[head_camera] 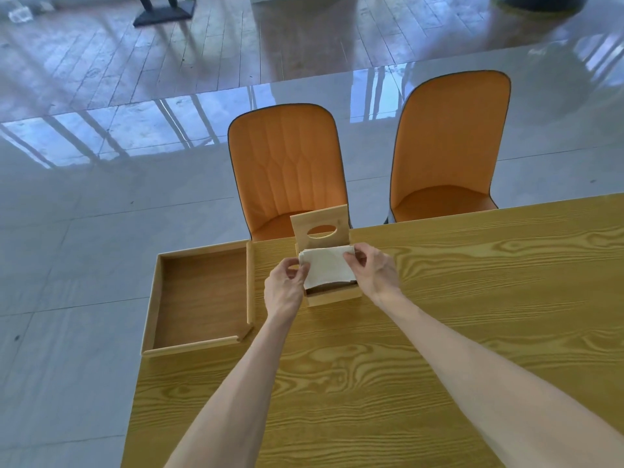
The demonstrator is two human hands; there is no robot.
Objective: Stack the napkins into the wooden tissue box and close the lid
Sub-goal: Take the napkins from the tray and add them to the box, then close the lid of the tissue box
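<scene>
A person stands at the near side of a yellow wooden table and reaches both arms forward. The left hand and the right hand hold a stack of white napkins between them — each hand pinches one side edge, thumb and fingers closed on the paper. The stack is tilted and sits over the open top of the wooden tissue box, its lower edge already inside. The box stands near the far edge of the table. Its lid stands upright behind the napkins, with an oval hole in it. To the left lies a shallow wooden tray. Two orange chairs stand at the far side.
</scene>
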